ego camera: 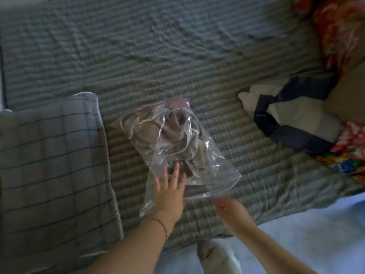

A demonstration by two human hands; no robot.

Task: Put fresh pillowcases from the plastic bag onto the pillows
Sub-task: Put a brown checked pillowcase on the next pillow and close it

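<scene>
A clear plastic zip bag stuffed with crumpled grey-brown pillowcases lies in the middle of the bed. My left hand lies flat with fingers spread at the bag's near end; I cannot tell whether it is on or inside the plastic. My right hand is blurred, just beside the bag's zip edge, holding nothing that I can see. A grey pillow with thin blue check lines lies to the left of the bag.
The bed is covered by a grey striped quilt. A white and navy tote bag lies at the right. Flowered red bedding fills the right corner. A pale blue sheet and a white sock show at the near edge.
</scene>
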